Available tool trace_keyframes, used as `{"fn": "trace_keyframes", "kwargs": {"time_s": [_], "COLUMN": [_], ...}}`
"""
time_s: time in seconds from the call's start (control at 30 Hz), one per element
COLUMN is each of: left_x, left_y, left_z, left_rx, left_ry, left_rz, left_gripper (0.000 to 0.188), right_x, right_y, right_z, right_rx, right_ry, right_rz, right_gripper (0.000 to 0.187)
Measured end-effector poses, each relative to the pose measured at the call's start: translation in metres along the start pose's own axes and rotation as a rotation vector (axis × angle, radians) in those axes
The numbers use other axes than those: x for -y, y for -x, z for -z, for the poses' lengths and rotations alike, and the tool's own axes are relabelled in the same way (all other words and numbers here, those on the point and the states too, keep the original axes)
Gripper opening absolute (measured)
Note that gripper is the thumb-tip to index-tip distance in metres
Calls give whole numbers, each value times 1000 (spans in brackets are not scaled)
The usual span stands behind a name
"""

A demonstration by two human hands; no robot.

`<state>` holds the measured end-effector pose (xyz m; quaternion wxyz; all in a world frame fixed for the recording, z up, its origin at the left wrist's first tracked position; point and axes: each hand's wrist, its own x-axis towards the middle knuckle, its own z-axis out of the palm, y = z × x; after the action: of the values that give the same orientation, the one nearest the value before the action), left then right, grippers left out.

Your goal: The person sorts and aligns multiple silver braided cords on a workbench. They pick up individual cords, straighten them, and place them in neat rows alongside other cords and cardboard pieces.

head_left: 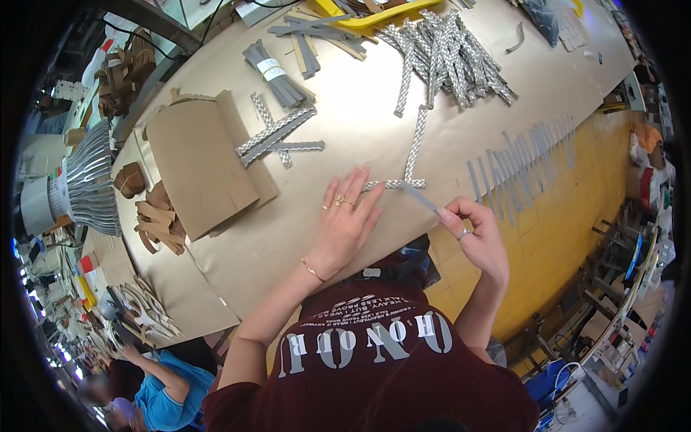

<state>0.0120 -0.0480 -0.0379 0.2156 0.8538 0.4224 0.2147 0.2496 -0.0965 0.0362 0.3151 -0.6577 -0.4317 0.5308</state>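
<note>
At the table's [288, 209] near edge, a flat gray strip [419, 198] is slanting from the right hand [448, 214] toward the junction of two silvery braided straps. The right hand's thumb and forefinger are pinching its near end. The crosswise braided strap [394, 184] is lying by the far end of the gray strip, and the lengthwise braided strap [416, 147] is stretching away from it. The left hand [349, 209] is resting with spread fingers at the crosswise strap's left end, gripping nothing visible. Farther left, a small strap pile [281, 137] is lying beside cardboard sheets [198, 165]. On the far side, a braided strap heap [461, 65] is spreading out; to the right, a row of gray strips [525, 169] is lining the edge.
</note>
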Motion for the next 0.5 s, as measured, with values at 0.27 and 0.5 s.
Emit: {"fn": "trace_keyframes", "kwargs": {"time_s": [0.27, 0.5], "left_x": [-19, -23], "left_y": [-7, 24], "left_z": [32, 42], "left_rx": [-46, 71], "left_ry": [236, 964], "left_rz": [71, 343], "left_gripper": [38, 22], "right_x": [-2, 4], "right_y": [0, 0], "right_z": [-6, -23], "right_rx": [255, 262], "right_ry": [-19, 230], "right_rz": [32, 47], "right_gripper": [19, 17]}}
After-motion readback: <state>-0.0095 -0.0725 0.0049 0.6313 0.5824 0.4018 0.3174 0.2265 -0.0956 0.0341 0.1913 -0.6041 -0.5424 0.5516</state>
